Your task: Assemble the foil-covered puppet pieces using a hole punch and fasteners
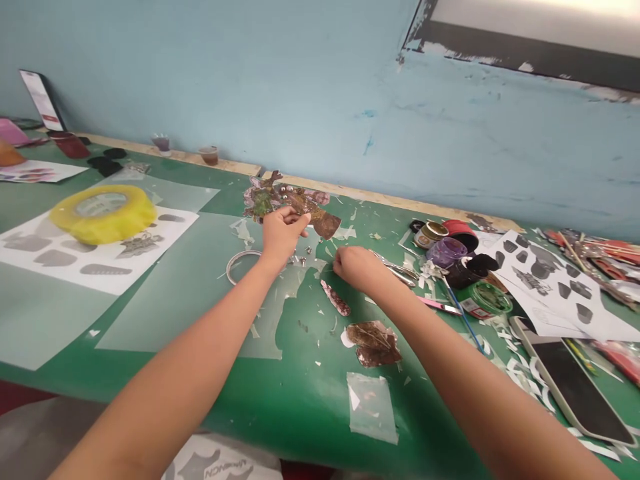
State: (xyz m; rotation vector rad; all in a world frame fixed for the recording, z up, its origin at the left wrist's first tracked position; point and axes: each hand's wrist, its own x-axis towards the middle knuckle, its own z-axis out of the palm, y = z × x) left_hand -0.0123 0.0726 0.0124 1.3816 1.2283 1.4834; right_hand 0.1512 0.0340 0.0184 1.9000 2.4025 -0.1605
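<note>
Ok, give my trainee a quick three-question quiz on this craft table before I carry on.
1. True or false: the left hand pinches the brown painted flat cut-out figure.
2. The right hand is: A) spread flat B) closed, down at the green tabletop C) holding the figure.
3. Fill in: the loose brown leaf-shaped cut-out lies nearer the ____ forearm.
Key: 1 true; 2 B; 3 right.
</note>
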